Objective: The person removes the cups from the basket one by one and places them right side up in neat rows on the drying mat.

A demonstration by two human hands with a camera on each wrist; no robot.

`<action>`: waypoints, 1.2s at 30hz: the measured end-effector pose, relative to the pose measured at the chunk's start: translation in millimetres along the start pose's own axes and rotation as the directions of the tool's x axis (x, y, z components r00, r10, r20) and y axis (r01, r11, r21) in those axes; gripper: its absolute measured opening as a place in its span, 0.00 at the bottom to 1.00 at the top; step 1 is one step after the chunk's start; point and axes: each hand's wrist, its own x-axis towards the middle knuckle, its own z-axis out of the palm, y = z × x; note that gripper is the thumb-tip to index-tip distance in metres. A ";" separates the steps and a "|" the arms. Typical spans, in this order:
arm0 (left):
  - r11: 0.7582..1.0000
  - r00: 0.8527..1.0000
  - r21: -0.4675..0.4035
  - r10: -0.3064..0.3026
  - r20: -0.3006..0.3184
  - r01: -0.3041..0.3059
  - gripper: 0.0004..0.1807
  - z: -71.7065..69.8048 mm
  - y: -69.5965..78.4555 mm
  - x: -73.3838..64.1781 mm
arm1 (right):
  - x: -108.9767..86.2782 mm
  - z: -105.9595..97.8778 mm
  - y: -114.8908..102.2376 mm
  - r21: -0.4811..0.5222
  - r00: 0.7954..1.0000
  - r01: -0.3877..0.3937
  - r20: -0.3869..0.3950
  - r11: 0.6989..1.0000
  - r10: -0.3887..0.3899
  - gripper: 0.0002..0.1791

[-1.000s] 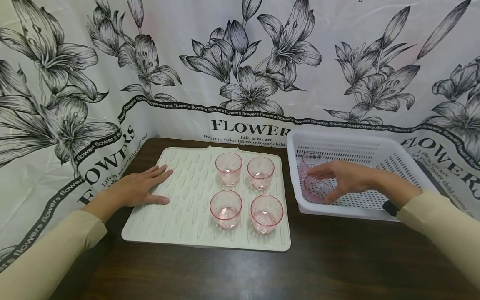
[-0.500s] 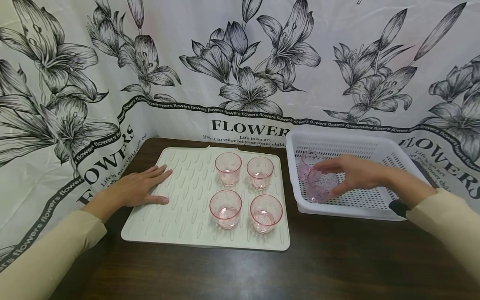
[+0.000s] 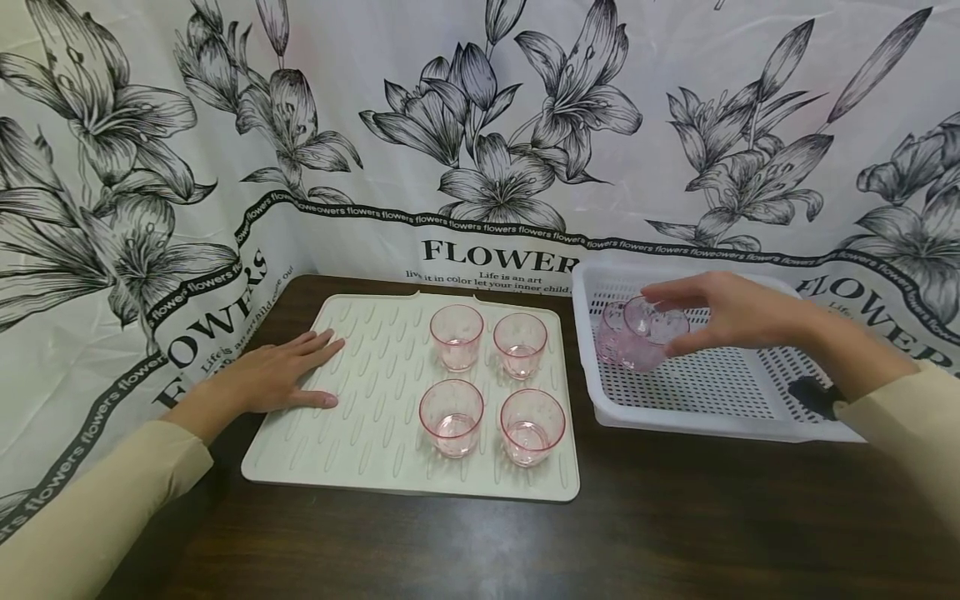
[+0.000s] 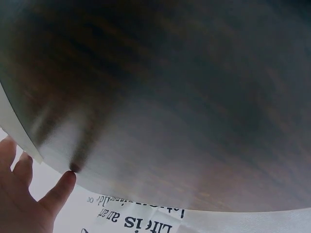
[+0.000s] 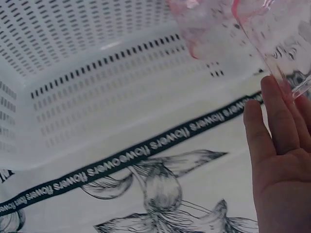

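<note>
My right hand (image 3: pixel 738 312) holds a clear pink-tinted drinking glass (image 3: pixel 654 323) between thumb and fingers, above the floor of the white plastic basket (image 3: pixel 697 423). In the right wrist view the fingers lie along the side of this glass (image 5: pixel 286 41). Another pink glass (image 3: pixel 611 340) stands in the basket just left of it and overlaps it in the head view. My left hand (image 3: pixel 270 377) rests with spread fingers on the left side of the cream ridged mat (image 3: pixel 352 417). Several pink-rimmed glasses (image 3: pixel 452 421) stand upright on the mat's right half.
Beneath everything lies a dark brown wooden table (image 3: pixel 480 550). The basket stands right of the mat, with a narrow strip of table between. A white flower-printed cloth (image 3: pixel 330 242) hangs behind and at both sides. A dark band (image 3: pixel 813 396) sits at the right wrist.
My right hand has taken hold of the nearer glass in the basket and raised it, moving it up and slightly back. The left hand and the glasses on the mat stay where they were.
</note>
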 end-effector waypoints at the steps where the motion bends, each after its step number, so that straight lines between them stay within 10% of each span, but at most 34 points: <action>1: 1.000 1.000 -0.002 0.000 0.000 0.000 0.56 -0.4 0.3 -0.2 | 0.8 -1.4 -2.0 -0.010 1.000 -0.006 -0.010 1.000 0.006 0.45; 36: 1.000 1.000 0.002 0.012 0.000 -0.012 0.56 -1.9 1.0 -2.4 | 79.9 8.9 -115.4 0.036 0.973 0.228 -0.042 0.973 -0.227 0.45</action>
